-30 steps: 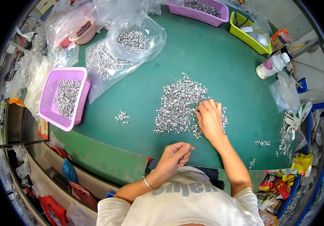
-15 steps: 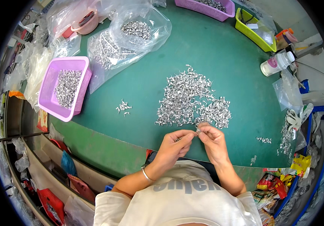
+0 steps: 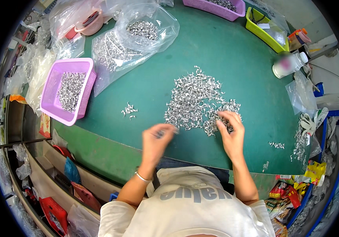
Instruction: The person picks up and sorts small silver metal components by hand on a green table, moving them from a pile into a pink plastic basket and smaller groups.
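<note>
The left hand (image 3: 155, 142) is raised over the near part of the green table (image 3: 149, 79), its forearm rising steeply past a silver bracelet (image 3: 141, 177). Its fingers curl inward, pointing right, with the thumb side toward the heap. The right hand (image 3: 233, 136) reaches forward, forearm nearly upright, thumb and fingers parted in a loose curve over the near right part of a heap of small, curved, silver metal pieces (image 3: 191, 98). The heap lies on the table, ahead of and between the hands.

Motion blur softens the left hand; a greyish patch shows within its curl, but whether it grips pieces cannot be told. Pieces show between the right hand's thumb and fingers, apparently lying in the heap; its fingers cover others. The upper picture edge cuts off a lavender plastic basket (image 3: 217, 11), and glare obscures parts of the clear plastic bag (image 3: 163, 39).

The table's near edge bends below both hands, with the forearms crossing it. Open green surface separates the heap from a small cluster of silver pieces (image 3: 129, 109) at left, and from a short row of silver pieces (image 3: 276, 145) at right. A purple plastic basket (image 3: 84, 102) stands at the left edge.
</note>
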`<state>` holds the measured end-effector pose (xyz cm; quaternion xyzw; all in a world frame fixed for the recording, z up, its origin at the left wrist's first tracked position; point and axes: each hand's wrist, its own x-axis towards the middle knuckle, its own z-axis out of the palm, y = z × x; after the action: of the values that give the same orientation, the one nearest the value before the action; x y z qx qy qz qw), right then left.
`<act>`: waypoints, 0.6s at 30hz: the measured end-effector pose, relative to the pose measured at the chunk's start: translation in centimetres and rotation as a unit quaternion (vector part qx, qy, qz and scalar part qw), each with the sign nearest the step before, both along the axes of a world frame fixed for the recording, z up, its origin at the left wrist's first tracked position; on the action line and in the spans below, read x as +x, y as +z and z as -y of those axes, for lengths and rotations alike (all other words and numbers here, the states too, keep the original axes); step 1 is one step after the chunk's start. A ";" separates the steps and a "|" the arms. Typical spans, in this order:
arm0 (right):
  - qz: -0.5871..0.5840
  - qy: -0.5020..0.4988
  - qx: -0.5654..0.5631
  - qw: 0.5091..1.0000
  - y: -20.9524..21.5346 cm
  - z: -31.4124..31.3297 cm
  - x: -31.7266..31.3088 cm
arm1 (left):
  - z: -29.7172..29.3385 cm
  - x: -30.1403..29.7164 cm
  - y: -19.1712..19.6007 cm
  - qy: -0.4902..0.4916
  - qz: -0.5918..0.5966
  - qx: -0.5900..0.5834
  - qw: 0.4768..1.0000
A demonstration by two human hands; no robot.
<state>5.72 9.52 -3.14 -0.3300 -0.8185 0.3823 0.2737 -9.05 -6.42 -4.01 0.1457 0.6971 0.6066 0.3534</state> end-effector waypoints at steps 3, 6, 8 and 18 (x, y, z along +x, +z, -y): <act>0.081 0.056 0.119 0.988 0.0 -0.9 -0.8 | 1.5 -4.2 -1.3 0.107 -0.233 -0.091 0.962; 0.156 0.104 0.180 0.966 -0.1 -0.1 -1.0 | 2.7 -6.9 -2.3 0.163 -0.304 -0.141 0.928; 0.167 0.105 0.207 0.958 -0.8 0.2 -0.4 | 2.6 -6.9 -1.6 0.181 -0.315 -0.152 0.919; 0.097 0.004 0.201 0.975 -0.4 -1.3 0.3 | 1.3 -2.6 -1.1 0.048 0.178 0.085 0.979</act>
<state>6.05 10.79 -3.52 -0.3003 -0.9026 0.1778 0.2521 -11.69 -7.73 -5.15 0.0310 0.5749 0.6964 0.4285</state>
